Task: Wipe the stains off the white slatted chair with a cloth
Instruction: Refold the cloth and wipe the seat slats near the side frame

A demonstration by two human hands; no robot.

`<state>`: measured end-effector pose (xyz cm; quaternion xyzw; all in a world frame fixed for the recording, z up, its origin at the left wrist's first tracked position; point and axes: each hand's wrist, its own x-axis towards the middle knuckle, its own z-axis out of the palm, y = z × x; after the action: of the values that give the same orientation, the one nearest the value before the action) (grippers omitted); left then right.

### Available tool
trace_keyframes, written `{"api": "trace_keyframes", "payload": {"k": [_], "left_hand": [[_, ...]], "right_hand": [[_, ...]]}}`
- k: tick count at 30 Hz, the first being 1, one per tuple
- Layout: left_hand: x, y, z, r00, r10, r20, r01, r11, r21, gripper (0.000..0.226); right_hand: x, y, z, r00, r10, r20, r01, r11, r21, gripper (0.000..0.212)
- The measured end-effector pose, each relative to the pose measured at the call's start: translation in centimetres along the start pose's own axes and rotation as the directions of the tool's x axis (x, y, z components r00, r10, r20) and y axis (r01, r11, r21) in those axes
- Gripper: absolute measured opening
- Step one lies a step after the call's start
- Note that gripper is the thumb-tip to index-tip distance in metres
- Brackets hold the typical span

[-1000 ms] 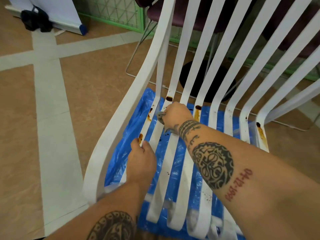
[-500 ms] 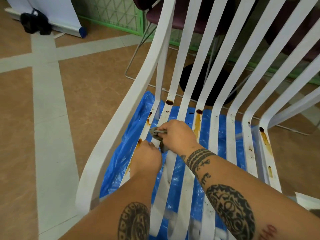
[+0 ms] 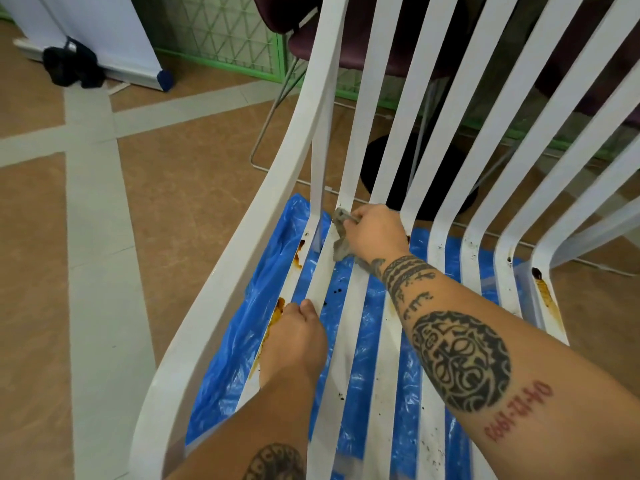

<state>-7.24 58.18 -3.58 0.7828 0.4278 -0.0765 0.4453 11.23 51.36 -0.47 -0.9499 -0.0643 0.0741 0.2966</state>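
Note:
The white slatted chair (image 3: 221,289) fills the view, its slats curving from the seat up into the backrest. My right hand (image 3: 375,233) grips a small grey cloth (image 3: 341,233) and presses it on the second slat from the left, at the bend where seat meets back. My left hand (image 3: 294,341) grips a left seat slat nearer to me. Orange-brown stains (image 3: 277,311) show on the leftmost slat beside my left hand, and more (image 3: 545,292) on the far right slat. Dark specks dot the middle slats.
A blue plastic sheet (image 3: 242,341) lies on the brown floor under the chair. Behind the backrest stand a dark purple chair (image 3: 301,32) on a wire frame and a round black base (image 3: 377,168). A black object (image 3: 72,65) lies by a white board far left.
My right hand with the cloth has slid away from me up the slat to the bend. My left hand has stayed gripping the left slat. The camera view shifted slightly.

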Motion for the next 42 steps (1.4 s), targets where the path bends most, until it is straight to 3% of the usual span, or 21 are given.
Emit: {"api": "trace_keyframes", "payload": {"k": [7,11,14,18,20,23,26,30,42], "left_hand": [[0.4,0.1,0.1,1.0,-0.009,0.004,0.009,1.0,0.005,0.04],[0.3,0.4,0.0,1.0,0.009,0.011,-0.009,0.999,0.053,0.044],[0.3,0.4,0.0,1.0,0.006,0.017,-0.008,0.998,0.07,0.045],[0.1,0.4,-0.2,0.999,0.036,0.026,-0.037,0.997,0.062,0.045],[0.1,0.2,-0.1,0.999,0.045,0.016,-0.046,0.996,0.072,0.046],[0.2,0.2,0.1,0.999,0.039,-0.003,-0.038,0.992,0.121,0.047],[-0.2,0.7,-0.2,0.999,0.035,0.003,-0.035,0.991,0.132,0.045],[-0.6,1.0,-0.5,1.0,0.009,0.026,-0.013,0.989,0.15,0.046],[-0.5,0.7,-0.5,1.0,0.029,0.008,-0.03,0.988,0.151,0.045]], "right_hand": [[0.1,-0.4,1.7,0.983,-0.073,0.171,0.098,0.984,-0.147,0.02],[-1.7,0.0,2.1,0.971,-0.132,0.2,0.17,0.968,-0.185,0.035],[-1.9,0.9,1.2,0.965,-0.144,0.219,0.164,0.984,-0.075,0.016],[0.3,0.8,0.0,0.997,-0.062,0.054,0.055,0.991,0.119,0.013],[1.6,0.2,0.1,0.995,-0.096,-0.037,0.099,0.993,0.063,0.014],[3.8,-0.6,0.8,0.97,-0.225,-0.094,0.208,0.965,-0.162,0.023],[5.0,-1.2,1.4,0.947,-0.32,-0.024,0.296,0.901,-0.317,0.046],[4.3,-1.1,2.3,0.937,-0.332,0.111,0.347,0.845,-0.407,0.045],[1.1,-0.8,0.7,0.91,-0.32,0.263,0.4,0.841,-0.364,0.042]]}}
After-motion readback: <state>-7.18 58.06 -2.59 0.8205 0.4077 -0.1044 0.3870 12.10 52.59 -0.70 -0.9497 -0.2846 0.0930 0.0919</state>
